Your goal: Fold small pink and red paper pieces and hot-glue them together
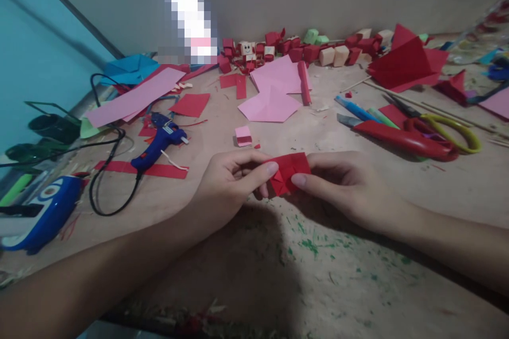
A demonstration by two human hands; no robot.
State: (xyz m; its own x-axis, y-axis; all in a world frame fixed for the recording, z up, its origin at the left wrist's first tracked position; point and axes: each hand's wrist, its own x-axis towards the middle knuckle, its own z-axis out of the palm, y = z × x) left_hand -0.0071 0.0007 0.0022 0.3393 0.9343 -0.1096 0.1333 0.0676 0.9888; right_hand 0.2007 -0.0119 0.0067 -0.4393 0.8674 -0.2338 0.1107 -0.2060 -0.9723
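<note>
A small piece of red paper (288, 167) with folds and creases is held up over the table between my two hands. My left hand (238, 175) pinches its left side, thumb on the near face. On the right side, my right hand (338, 180) grips it the same way, with its thumb pressed near the lower edge. The fingers behind the paper are partly hidden. Just beyond my left hand sits a small pink folded paper box (244, 136), with a tiny red scrap (257, 146) beside it.
A blue glue gun (159, 143) with a black cord and a blue tape dispenser (43, 217) lie left. Red-handled scissors (405, 137) and yellow-handled scissors (457, 132) lie right. Pink sheets (274, 95) and a row of small paper cubes (310, 54) are farther back.
</note>
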